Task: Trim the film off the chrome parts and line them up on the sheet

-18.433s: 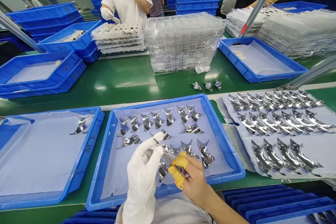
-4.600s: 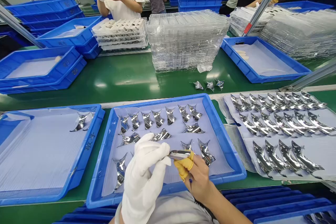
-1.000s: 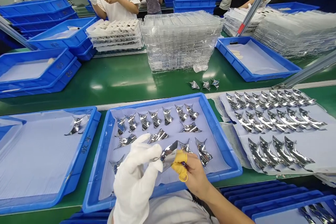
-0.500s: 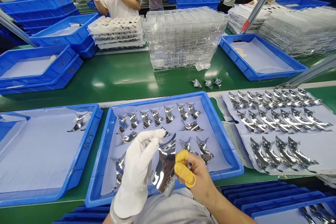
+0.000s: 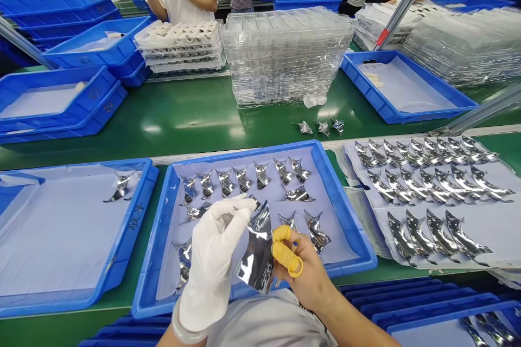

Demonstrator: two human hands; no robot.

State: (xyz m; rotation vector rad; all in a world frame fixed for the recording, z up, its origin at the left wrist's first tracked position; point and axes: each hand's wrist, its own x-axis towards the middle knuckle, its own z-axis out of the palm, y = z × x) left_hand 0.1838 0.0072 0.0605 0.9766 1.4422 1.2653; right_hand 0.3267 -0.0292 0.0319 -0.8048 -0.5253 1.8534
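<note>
Head view: metal piece (image 5: 257,252) pinched by its edges, left hand (image 5: 214,260) at nine o'clock, right hand (image 5: 303,276) at three; likely light, stiff, slippery.

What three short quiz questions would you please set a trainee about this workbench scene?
1. True or false: the left hand wears a white glove.
2. The shiny part is held by: A the left hand only; B the right hand only; C both hands.
3. What colour are the finger cots on the right hand?
Key: 1 true; 2 C; 3 yellow.
</note>
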